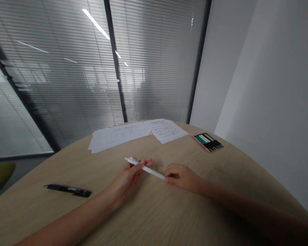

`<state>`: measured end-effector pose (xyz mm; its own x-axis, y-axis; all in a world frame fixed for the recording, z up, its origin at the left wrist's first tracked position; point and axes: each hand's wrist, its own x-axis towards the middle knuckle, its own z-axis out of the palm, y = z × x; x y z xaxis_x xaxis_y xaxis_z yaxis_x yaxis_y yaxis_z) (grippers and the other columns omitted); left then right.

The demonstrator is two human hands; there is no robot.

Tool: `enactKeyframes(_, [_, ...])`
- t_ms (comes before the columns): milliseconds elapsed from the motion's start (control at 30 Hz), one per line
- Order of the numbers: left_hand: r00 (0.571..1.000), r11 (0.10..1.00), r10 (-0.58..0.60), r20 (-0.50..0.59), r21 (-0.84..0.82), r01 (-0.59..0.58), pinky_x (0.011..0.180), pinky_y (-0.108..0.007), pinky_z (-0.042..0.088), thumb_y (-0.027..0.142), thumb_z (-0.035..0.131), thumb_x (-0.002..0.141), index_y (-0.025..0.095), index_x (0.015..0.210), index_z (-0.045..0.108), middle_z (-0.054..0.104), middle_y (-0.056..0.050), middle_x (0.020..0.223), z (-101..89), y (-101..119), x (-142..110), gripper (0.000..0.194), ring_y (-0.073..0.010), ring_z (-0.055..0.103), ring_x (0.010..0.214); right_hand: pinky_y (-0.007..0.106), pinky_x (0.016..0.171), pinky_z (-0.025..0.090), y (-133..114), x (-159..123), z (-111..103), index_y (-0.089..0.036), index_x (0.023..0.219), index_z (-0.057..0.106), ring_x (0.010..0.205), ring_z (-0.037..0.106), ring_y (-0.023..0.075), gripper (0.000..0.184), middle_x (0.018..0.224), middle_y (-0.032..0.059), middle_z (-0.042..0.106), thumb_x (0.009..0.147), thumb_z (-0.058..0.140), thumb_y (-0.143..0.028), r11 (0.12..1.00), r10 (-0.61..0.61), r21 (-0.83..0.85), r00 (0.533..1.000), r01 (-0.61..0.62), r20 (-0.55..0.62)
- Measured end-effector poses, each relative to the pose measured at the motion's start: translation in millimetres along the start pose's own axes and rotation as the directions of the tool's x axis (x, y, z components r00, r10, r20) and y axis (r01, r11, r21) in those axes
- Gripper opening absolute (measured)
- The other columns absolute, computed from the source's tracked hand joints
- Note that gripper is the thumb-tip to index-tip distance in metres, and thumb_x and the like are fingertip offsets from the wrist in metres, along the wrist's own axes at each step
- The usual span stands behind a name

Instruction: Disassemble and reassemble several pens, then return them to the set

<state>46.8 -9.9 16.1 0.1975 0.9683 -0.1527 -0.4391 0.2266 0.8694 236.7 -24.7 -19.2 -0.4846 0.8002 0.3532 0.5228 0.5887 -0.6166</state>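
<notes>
A slim white pen (153, 172) slants between my two hands above the middle of the table. My left hand (132, 176) grips it near its upper left end, thumb lying across the barrel. At the lower right end, the fingertips of my right hand (181, 176) pinch the pen, with the fingers curled in. To the left of my left forearm lies a black pen (68, 190) on the wood, its point toward the left.
Printed sheets (120, 135) and another printed page (166, 130) lie toward the table's far edge. A row of coloured pens (207, 142) lies at the back right. Beyond the round wooden table (113, 222) stand glass panels with blinds (156, 68).
</notes>
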Motion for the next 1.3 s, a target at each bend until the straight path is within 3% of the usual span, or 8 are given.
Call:
enactKeyframes(167, [0.997, 0.999, -0.008, 0.078, 0.054, 0.004, 0.074, -0.02, 0.05, 0.003, 0.045, 0.08, 0.014, 0.074, 0.047, 0.066, -0.012, 0.089, -7.5, -1.9, 0.1, 0.013, -0.0166, 0.062, 0.087, 0.022, 0.056, 0.036, 11.6, 0.8, -3.7, -0.017, 0.065, 0.056, 0.06, 0.048, 0.0111, 0.016, 0.062, -0.0007, 0.052, 0.074, 0.05, -0.028, 0.984, 0.166, 0.069, 0.986, -0.164, -0.031])
enactKeyframes(367, [0.996, 0.953, 0.021, 0.086, 0.299, -0.046, 0.062, -0.018, 0.05, 0.011, 0.058, 0.073, 0.013, 0.077, 0.057, 0.067, -0.004, 0.077, -19.5, 3.0, 10.6, 0.005, -0.0126, 0.063, 0.07, 0.021, 0.052, 0.033, 33.7, 3.9, -16.9, -0.016, 0.061, 0.053, 0.054, 0.044, 0.0098, 0.015, 0.055, -0.0032, 0.05, 0.07, 0.051, -0.028, 0.92, 0.349, 0.222, 0.934, -0.324, -0.083])
enactKeyframes(600, [0.98, 0.726, 0.113, 0.163, 0.66, -0.193, 0.05, -0.017, 0.039, 0.019, 0.066, 0.058, 0.017, 0.067, 0.064, 0.061, 0.003, 0.054, -27.6, 9.6, 18.2, 0.01, -0.0091, 0.052, 0.051, 0.023, 0.056, 0.035, 36.9, 4.3, -26.3, -0.016, 0.058, 0.051, 0.054, 0.046, 0.0103, 0.022, 0.056, -0.0019, 0.051, 0.068, 0.052, -0.036, 0.871, 0.371, 0.383, 0.922, -0.306, -0.107])
enactKeyframes(800, [0.96, 0.561, 0.188, 0.208, 0.779, -0.279, 0.051, -0.019, 0.038, 0.024, 0.063, 0.059, 0.018, 0.067, 0.065, 0.062, 0.001, 0.059, -32.6, 5.2, 18.4, 0.01, -0.0116, 0.052, 0.054, 0.025, 0.057, 0.036, 38.4, 3.4, -20.2, -0.017, 0.059, 0.046, 0.051, 0.046, 0.0107, 0.033, 0.051, -0.0028, 0.048, 0.076, 0.041, -0.044, 0.872, 0.315, 0.409, 0.948, -0.27, -0.046])
enactKeyframes(1100, [0.832, 0.257, 0.349, 0.431, 0.81, -0.527, 0.059, -0.021, 0.042, 0.021, 0.059, 0.066, 0.02, 0.072, 0.066, 0.065, -0.003, 0.067, -36.9, 2.5, 13.6, 0.009, -0.0152, 0.057, 0.063, 0.023, 0.049, 0.034, 38.9, 5.2, -15.9, -0.019, 0.051, 0.038, 0.044, 0.04, 0.0097, 0.042, 0.045, -0.0037, 0.041, 0.08, 0.029, -0.049, 0.899, 0.38, 0.266, 0.922, -0.349, -0.076])
enactKeyframes(1300, [0.77, 0.256, 0.354, 0.531, 0.737, -0.626, 0.062, -0.022, 0.043, 0.022, 0.061, 0.067, 0.023, 0.076, 0.067, 0.066, -0.004, 0.07, -38.2, 0.6, 10.7, 0.011, -0.0159, 0.058, 0.063, 0.022, 0.047, 0.032, 37.8, 2.4, -8.4, -0.019, 0.051, 0.036, 0.044, 0.039, 0.0098, 0.043, 0.045, -0.0038, 0.038, 0.081, 0.027, -0.049, 0.894, 0.43, 0.209, 0.89, -0.396, -0.154])
